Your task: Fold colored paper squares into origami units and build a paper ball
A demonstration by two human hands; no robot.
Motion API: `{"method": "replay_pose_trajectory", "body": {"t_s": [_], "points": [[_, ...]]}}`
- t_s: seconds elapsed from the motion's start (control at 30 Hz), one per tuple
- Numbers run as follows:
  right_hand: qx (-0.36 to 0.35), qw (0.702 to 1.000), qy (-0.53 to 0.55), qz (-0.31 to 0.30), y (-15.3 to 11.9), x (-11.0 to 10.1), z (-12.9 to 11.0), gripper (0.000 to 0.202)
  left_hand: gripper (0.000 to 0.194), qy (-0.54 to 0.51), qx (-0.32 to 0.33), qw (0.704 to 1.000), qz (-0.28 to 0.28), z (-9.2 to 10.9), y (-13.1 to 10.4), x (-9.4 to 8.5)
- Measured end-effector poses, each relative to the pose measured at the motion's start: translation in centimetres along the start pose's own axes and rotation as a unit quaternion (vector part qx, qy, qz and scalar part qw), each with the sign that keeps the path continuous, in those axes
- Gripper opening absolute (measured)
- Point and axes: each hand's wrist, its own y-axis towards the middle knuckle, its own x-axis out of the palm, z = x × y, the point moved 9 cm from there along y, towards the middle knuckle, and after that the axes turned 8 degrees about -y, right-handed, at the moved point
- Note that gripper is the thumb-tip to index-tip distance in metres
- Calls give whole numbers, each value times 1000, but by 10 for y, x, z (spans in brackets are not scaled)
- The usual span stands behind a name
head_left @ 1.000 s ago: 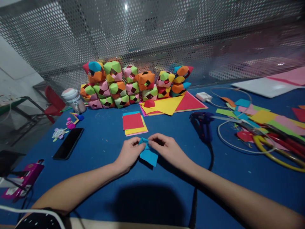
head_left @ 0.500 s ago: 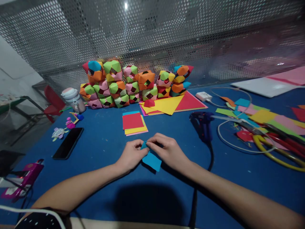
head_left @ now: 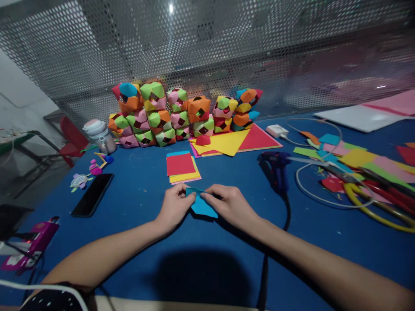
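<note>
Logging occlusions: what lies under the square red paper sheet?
Under the red sheet, blue paper, yellow paper and pink paper show at the edges; the rest is covered from view.

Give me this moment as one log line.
left hand: holding blue paper; right hand: holding same paper; beyond: red-topped paper stack; rightward: glue gun

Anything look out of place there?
Coloured paper pieces on the right lie strewn at odd angles, a white cable looping across them: untidy. The square paper stack is slightly uneven. No spill shows.
</note>
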Motion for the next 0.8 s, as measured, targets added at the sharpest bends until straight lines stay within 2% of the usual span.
{"method": "replay_pose_trajectory", "body": {"t_s": [0.3, 0.5, 0.57, 0.7, 0.8], "points": [[-37, 999, 32, 11, 0, -2, -6, 18, 11, 15, -15, 999, -25, -2, -3, 7], [-71, 996, -45, -9, -1, 2, -11, 21, 6, 131, 31, 988, -74, 0, -5, 13], [-67, 997, -42, -13, -1, 2, -10, 17, 6, 140, 43, 987, -66, 2, -4, 11], [-43, 999, -19, -9, 1, -1, -7, 18, 5, 110, 61, 992, -10, 7, -1, 1], [-55, 997, -47, -14, 1, -1, -9, 23, 2, 126, 76, 989, -29, 9, 0, 4]]}}
